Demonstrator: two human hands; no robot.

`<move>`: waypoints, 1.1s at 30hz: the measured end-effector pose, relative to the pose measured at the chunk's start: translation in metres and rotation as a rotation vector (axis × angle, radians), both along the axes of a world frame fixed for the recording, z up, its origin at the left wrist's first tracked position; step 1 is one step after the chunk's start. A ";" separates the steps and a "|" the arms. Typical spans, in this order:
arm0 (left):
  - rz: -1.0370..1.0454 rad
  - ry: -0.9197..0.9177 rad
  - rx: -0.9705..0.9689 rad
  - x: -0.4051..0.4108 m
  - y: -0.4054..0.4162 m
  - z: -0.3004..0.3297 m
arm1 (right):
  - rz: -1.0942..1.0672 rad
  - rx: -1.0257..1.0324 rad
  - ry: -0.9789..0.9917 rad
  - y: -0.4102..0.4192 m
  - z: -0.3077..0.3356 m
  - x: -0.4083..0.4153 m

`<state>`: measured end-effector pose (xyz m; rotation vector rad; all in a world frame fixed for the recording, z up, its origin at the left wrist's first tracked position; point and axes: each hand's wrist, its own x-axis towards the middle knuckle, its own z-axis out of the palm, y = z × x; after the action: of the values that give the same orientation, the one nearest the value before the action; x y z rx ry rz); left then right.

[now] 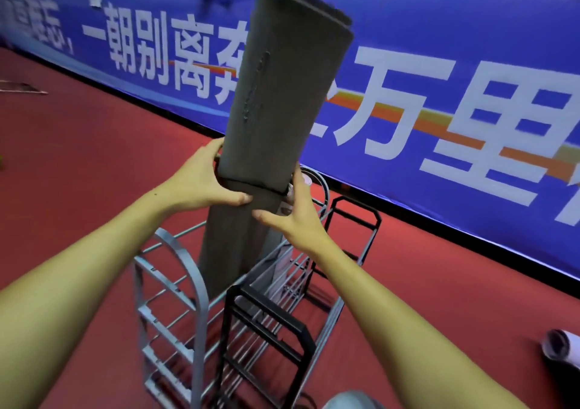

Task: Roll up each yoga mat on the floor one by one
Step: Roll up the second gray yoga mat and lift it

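While the black wire rack (266, 330) stands nearest the camera, nested against the grey metal rack (169, 286), both of the person's arms reach over these racks toward a rolled grey yoga mat (276, 104). The mat stands nearly upright with a slight tilt, its lower end down inside the grey metal rack and its upper end rising well above it. The left hand (201, 182) wraps round the roll's left side above the rack, fingers curled behind the mat and thumb pressed across its front; the right hand (292, 214) cups the opposite side, thumb on the front and fingers (296, 179) along the right edge, so both grip the mat. It looks like soft, light foam with a matte, grippy surface; it probably flexes and may spring loose if released, so holding it round the middle with both hands, over the loose outer flap, seems wise. Right of the rack, another pale rolled mat (561, 346) lies on the red floor (94, 173). Beyond the rack runs a blue banner (439, 63) with white characters.
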<state>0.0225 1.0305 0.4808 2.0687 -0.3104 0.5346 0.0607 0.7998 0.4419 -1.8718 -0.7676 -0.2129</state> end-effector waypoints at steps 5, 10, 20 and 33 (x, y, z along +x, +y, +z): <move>0.105 0.155 -0.078 0.019 0.016 -0.056 | 0.063 -0.160 0.049 -0.012 -0.003 0.021; 0.050 0.207 -0.035 0.030 0.017 -0.064 | -0.012 0.072 0.075 -0.001 0.039 0.048; 0.022 0.428 0.059 0.041 0.018 -0.072 | -0.110 0.128 0.125 0.034 -0.035 0.058; 0.127 0.433 0.518 0.089 0.005 -0.081 | -0.011 -0.201 0.086 0.001 -0.107 0.089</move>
<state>0.1113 1.0352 0.4002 2.6493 -0.0609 0.0640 0.1501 0.8006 0.3350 -2.0615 -0.7419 -0.0631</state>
